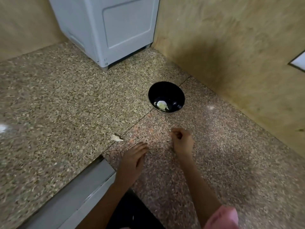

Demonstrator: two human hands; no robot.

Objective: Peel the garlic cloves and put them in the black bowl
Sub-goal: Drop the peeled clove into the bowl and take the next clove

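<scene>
The black bowl [166,96] stands on the speckled granite floor, with pale garlic pieces [161,104] lying in its bottom. One whitish garlic clove [116,138] lies on the floor to the left of my hands. My left hand [133,160] hovers low over the floor with straight fingers, just right of that clove and apart from it. My right hand [182,141] is below the bowl with its fingers curled. Blur hides whether anything sits between those fingers.
A white appliance [112,28] stands in the far corner. Beige walls [231,55] close off the right side and the back. A grey sill or door track [85,187] runs diagonally at the lower left.
</scene>
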